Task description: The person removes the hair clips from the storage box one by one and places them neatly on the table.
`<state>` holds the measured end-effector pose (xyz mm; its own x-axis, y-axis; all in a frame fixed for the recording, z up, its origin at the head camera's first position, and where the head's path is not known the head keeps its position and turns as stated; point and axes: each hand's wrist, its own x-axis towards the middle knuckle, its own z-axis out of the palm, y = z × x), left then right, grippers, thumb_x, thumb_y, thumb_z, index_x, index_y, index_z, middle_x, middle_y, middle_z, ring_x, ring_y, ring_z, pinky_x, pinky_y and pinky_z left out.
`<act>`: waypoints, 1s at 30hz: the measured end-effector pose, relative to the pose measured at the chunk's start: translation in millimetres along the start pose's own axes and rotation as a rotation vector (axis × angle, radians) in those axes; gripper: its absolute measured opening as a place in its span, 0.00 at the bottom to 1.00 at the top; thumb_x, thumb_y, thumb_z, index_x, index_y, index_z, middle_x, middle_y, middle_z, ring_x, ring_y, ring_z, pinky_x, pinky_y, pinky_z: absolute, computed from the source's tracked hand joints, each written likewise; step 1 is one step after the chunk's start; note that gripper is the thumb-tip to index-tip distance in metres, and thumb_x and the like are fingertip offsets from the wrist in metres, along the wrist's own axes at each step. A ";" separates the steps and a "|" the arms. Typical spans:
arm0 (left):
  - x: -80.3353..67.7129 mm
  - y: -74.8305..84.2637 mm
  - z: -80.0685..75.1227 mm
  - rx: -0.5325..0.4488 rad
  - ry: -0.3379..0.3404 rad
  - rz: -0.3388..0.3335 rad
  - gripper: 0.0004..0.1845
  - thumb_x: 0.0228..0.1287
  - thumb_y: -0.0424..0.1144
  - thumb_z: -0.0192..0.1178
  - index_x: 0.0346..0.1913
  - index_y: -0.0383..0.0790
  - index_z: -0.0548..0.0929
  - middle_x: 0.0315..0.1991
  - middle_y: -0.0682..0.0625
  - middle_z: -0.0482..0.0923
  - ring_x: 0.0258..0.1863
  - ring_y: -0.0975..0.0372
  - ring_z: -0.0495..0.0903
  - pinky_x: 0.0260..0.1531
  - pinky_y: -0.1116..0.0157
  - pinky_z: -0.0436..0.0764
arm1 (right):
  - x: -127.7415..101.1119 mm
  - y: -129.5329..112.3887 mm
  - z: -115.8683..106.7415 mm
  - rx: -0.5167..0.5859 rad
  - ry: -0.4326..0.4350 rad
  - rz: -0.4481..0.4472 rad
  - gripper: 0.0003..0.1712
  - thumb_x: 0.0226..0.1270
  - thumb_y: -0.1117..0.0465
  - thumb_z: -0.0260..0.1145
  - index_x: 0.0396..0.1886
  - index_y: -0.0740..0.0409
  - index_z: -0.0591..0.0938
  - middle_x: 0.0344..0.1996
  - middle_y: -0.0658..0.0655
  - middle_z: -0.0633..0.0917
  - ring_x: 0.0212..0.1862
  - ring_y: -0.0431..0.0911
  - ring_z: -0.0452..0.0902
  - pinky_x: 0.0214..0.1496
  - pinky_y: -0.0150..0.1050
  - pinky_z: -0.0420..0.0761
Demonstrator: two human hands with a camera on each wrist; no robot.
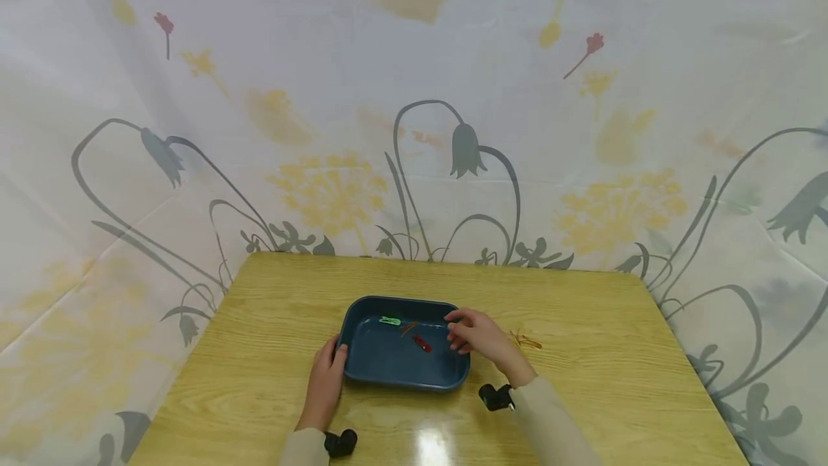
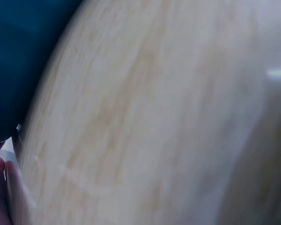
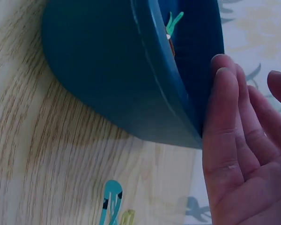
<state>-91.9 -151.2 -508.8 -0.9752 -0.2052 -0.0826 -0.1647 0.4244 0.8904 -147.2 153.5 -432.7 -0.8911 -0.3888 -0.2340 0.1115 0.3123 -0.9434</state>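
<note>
The blue tray (image 1: 388, 369) is steadied at its left edge by the left hand (image 1: 325, 380), fingers curled onto the rim. The right hand (image 1: 475, 336) is held over the right rim, fingers loosely bent and empty; the red hair clip (image 1: 422, 343) lies just left of them, angled diagonally.

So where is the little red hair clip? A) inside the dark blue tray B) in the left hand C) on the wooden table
A: the little red hair clip lies on the floor of the dark blue tray, near the green clip.
</note>
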 end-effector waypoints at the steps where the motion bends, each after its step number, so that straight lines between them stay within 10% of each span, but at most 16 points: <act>1: -0.1 0.1 -0.1 0.001 -0.001 0.000 0.31 0.71 0.55 0.41 0.66 0.36 0.63 0.65 0.36 0.60 0.65 0.45 0.59 0.61 0.46 0.60 | 1.3 -1.3 1.2 -0.012 -0.005 -0.002 0.20 0.70 0.58 0.53 0.56 0.66 0.72 0.38 0.70 0.79 0.37 0.63 0.77 0.37 0.44 0.81; 30: -1.3 0.3 0.2 -0.010 -0.002 -0.008 0.30 0.71 0.55 0.41 0.67 0.38 0.63 0.66 0.38 0.59 0.66 0.46 0.58 0.62 0.47 0.60 | 40.4 -23.1 22.2 -0.246 -0.132 0.130 0.20 0.68 0.61 0.56 0.57 0.64 0.72 0.37 0.63 0.82 0.35 0.52 0.80 0.36 0.44 0.81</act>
<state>-90.7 -150.6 -508.5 -0.9741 -0.2067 -0.0911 -0.1714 0.4134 0.8943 -176.0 111.3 -425.6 -0.8095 -0.4363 -0.3929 0.0967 0.5609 -0.8222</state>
